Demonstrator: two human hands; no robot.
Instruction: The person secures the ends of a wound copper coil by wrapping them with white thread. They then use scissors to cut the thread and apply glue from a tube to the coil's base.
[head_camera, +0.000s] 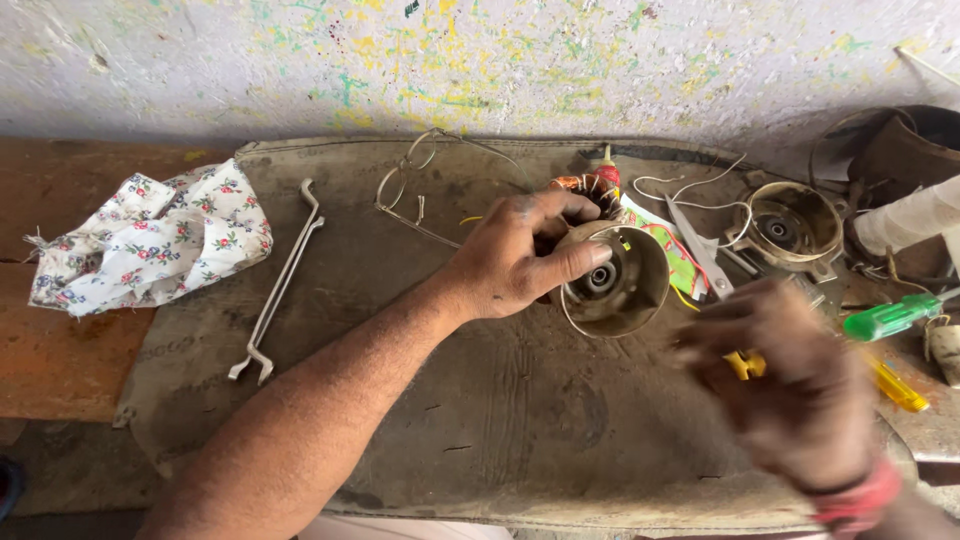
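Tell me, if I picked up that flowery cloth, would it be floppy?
Probably floppy: the flowery cloth lies crumpled in soft folds on the bench. It likely feels light, since it looks thin. It should not roll or break, having no hard or round parts.

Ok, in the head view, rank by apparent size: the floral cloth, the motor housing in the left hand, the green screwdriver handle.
Largest to smallest:
1. floral cloth
2. motor housing, gripped by the left hand
3. green screwdriver handle
No two look close in size.
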